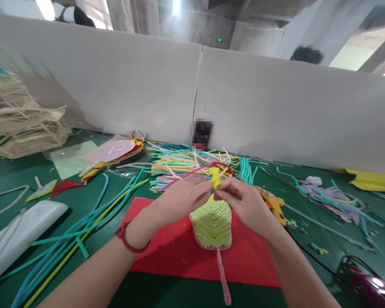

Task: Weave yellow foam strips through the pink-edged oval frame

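A small woven fan of yellow-green pipe cleaners, edged in pink with a pink stem, hangs over a red mat. My left hand and my right hand meet at its top. Both pinch the yellow pipe cleaner end sticking up from the fan. A pink pipe cleaner runs from my left fingers toward the pile behind. A red cord bracelet circles my left wrist.
A pile of coloured pipe cleaners lies behind my hands. Long teal and yellow strands trail left. A yellow glue gun, a white object, a stick frame, finished fans and a white partition surround the green table.
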Action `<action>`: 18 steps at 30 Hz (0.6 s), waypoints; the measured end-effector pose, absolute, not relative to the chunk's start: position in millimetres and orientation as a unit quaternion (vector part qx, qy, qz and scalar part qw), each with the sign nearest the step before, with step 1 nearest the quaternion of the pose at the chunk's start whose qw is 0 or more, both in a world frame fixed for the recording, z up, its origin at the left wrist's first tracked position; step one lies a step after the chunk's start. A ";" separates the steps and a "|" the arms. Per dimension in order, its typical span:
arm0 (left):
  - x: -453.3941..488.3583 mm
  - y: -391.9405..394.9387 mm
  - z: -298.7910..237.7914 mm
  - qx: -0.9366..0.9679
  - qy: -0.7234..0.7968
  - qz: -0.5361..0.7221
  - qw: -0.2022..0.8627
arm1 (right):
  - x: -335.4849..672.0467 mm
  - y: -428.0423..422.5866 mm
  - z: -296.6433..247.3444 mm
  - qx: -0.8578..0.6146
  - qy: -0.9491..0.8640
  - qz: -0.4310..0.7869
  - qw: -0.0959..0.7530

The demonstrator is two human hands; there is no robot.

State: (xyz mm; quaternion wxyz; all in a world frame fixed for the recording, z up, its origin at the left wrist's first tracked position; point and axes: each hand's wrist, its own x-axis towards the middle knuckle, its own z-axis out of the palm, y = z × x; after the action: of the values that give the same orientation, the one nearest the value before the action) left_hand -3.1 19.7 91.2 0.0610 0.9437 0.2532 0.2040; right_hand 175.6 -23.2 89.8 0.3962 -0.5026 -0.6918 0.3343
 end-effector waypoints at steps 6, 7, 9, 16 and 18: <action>-3.0 17.7 90.8 0.933 0.248 0.223 0.137 | 176.0 -23.2 96.3 -0.466 -0.673 0.419 0.393; -2.9 17.1 91.1 0.930 0.248 0.227 0.147 | 175.8 -23.0 97.0 -0.462 -0.668 0.429 0.395; -3.0 16.0 91.9 0.927 0.249 0.228 0.165 | 175.6 -23.2 97.7 -0.459 -0.655 0.449 0.398; -3.2 16.0 93.6 0.925 0.248 0.224 0.178 | 175.3 -24.9 98.7 -0.462 -0.624 0.492 0.393; -1.9 17.1 92.5 0.915 0.261 0.233 0.202 | 174.1 -23.8 97.9 -0.470 -0.620 0.484 0.401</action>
State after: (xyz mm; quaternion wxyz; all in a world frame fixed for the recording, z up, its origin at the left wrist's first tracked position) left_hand -1.9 17.1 92.5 0.2017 0.9148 0.2609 0.2331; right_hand 174.1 -23.8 97.9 0.4005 -0.4703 -0.6197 0.4840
